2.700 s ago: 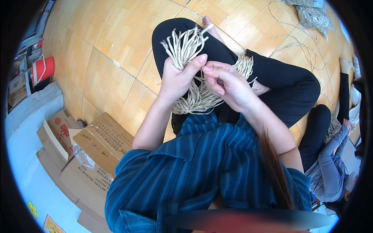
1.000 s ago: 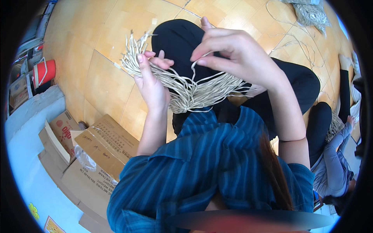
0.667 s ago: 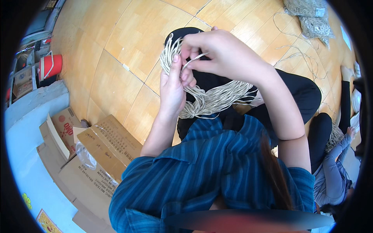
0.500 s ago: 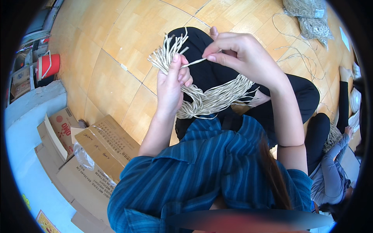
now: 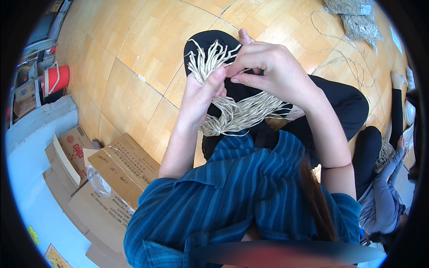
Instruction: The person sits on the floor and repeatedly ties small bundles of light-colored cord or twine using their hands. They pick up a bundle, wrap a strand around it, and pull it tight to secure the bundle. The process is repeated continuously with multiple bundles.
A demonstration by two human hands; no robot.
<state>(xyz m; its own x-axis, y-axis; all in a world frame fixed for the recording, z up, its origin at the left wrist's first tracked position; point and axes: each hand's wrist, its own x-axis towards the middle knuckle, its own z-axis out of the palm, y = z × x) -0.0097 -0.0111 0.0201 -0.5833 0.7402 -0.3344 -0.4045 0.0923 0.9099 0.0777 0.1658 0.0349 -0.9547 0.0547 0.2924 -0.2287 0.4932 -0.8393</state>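
Note:
A thick bundle of beige twisted cords (image 5: 254, 109) lies across my lap, knotted or looped near its left end. My left hand (image 5: 203, 91) is closed around the bundle close to its cut ends, which fan out above the fist. Beside it, my right hand (image 5: 268, 67) pinches with thumb and fingertips right at the left thumb. A single cord appears to run between the two hands, though the fingertips mostly cover it.
Flattened cardboard boxes (image 5: 120, 172) lean at the left by a pale blue wall. Beyond them stands a red bucket (image 5: 56, 78). Plastic bags of cord (image 5: 359, 27) and loose strands (image 5: 351, 62) lie on the tiled floor at right. Another person (image 5: 382, 196) sits at far right.
My right hand has moved left, closing the gap to my left hand, so the cord stretched between them is now mostly hidden. The fanned ends have shifted a little right with my left hand.

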